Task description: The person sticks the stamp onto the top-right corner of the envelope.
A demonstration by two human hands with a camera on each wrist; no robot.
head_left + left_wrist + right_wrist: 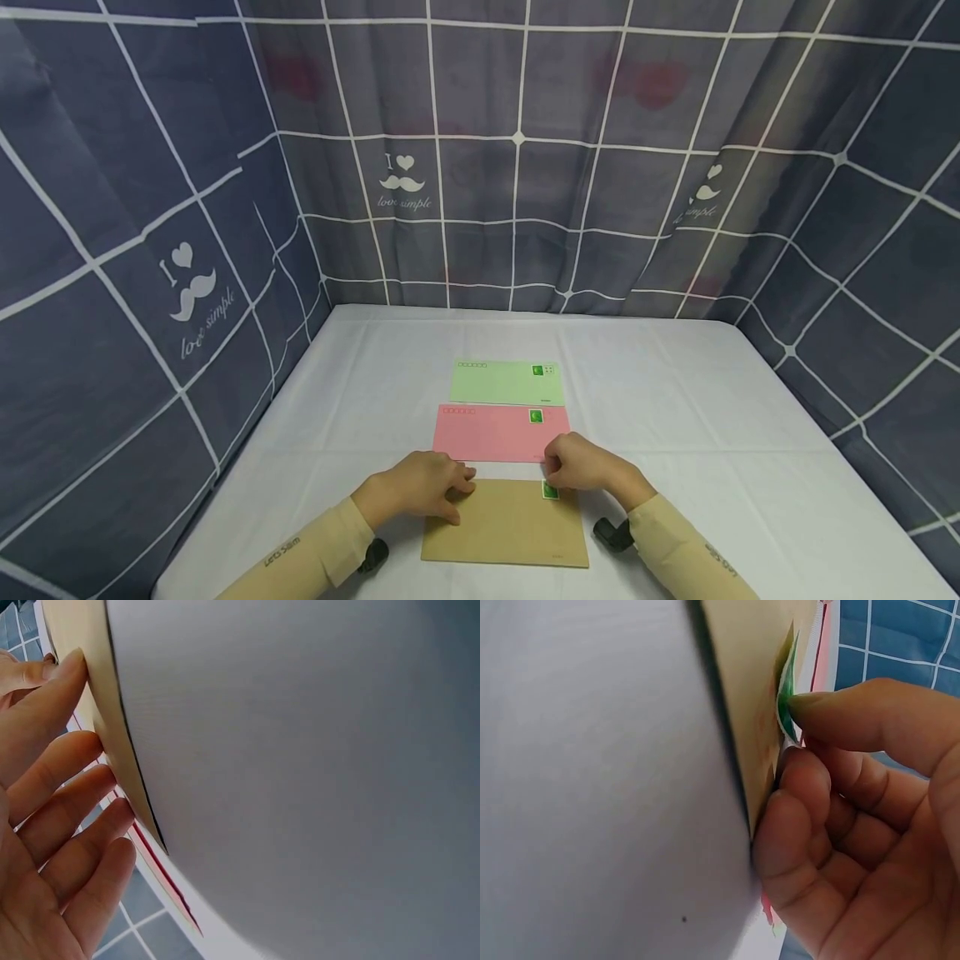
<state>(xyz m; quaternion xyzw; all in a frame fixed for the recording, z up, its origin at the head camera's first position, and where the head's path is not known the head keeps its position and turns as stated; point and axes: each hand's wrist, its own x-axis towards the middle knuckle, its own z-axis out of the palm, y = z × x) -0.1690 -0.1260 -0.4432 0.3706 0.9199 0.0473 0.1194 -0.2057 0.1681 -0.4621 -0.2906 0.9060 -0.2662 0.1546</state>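
A brown envelope lies flat on the table, nearest to me. My right hand pinches a small green stamp at the envelope's upper right corner; the right wrist view shows the stamp bent under the thumb, one edge close to the paper. At the upper left corner, my left hand rests with spread, relaxed fingers on the brown envelope's edge. Beyond it lies a pink envelope bearing a green stamp at its upper right. Farthest back is a light green envelope, also stamped at upper right.
White cloth covers the table. Dark blue curtains with white grid lines stand behind it and along both sides. Dark wrist devices sit under both sleeves, close to the tabletop.
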